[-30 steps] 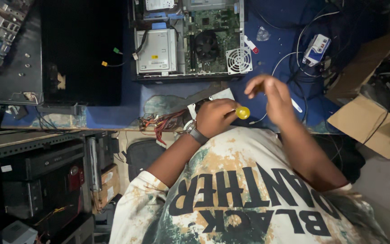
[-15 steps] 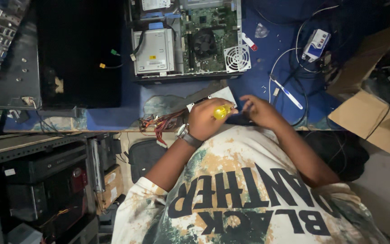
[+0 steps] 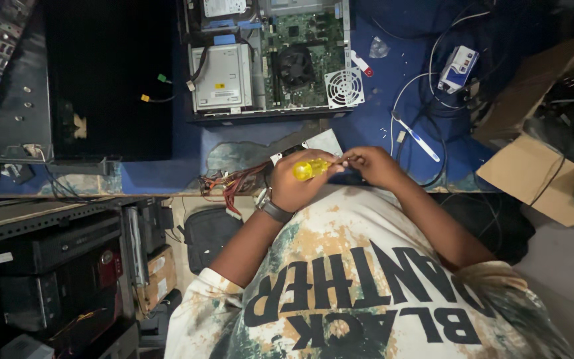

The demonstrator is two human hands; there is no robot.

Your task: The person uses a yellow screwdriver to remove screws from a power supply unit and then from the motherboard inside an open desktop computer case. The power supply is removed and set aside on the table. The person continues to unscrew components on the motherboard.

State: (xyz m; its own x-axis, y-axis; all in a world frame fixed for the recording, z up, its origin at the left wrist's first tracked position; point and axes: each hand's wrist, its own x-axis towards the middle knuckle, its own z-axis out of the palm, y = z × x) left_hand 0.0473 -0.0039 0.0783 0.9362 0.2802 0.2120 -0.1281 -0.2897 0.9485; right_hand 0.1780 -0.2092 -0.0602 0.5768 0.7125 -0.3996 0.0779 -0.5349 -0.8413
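Note:
My left hand (image 3: 295,189), with a watch on its wrist, is closed around the yellow handle of a screwdriver (image 3: 307,169), held just in front of my chest at the near table edge. My right hand (image 3: 375,167) meets it from the right, fingers pinched at the screwdriver's shaft end; whether something small sits between them I cannot tell. Beneath the hands lies a silver metal computer part (image 3: 325,141) with a bundle of red and orange wires (image 3: 230,183) trailing left.
An open desktop computer case (image 3: 267,63) with a fan and drive lies on the blue table (image 3: 380,93). A black panel (image 3: 101,80) is at left, loose cables (image 3: 426,119) and cardboard boxes (image 3: 533,173) at right. Dark equipment shelves (image 3: 48,266) stand lower left.
My right hand, raised and apart a second ago, has come down and left to the screwdriver's tip. My left hand has turned the handle slightly.

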